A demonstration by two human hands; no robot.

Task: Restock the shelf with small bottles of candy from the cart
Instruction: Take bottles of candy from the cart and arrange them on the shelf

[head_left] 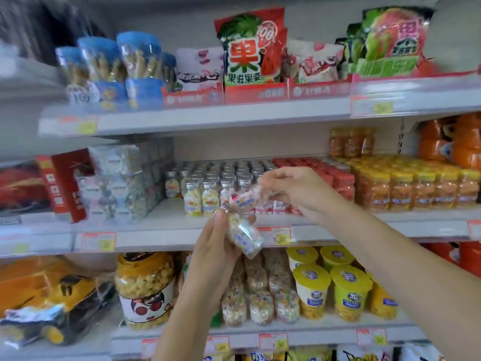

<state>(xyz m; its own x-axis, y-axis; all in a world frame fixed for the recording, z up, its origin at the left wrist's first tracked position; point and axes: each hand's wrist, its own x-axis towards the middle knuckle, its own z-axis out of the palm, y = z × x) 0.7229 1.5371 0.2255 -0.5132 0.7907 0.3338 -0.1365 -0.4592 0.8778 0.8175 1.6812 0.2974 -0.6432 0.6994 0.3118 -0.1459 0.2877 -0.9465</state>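
- Left hand [216, 246]: fingers curled round the lower bottle [244, 237]. It is tilted, cap end up by the thumb, just in front of the shelf [182, 238] lip.
- Right hand [294, 188]: pinches the upper bottle [246, 196] at the fingertips. It lies near sideways, just above the left hand's bottle. Blur hides the exact grip.
- Rows [221, 178] of capped bottles stand just behind and left of the right hand. That hand hides the front slot, so I can't tell if it's free.
- Red packs [333, 175] sit just right of the right hand; jars [144, 285] are on the shelf below both hands.
- Cart not in view.
- Risk: the upper bottle goes in tilted, clips front-row caps and topples them backward.
- Risk: the fingertip pinch looks light, so a slip drops the bottle onto the lip or past it.
- Risk: the two held bottles are close, so a knock could loosen either grip.
- Risk: the right wrist drags the red packs on the way out.
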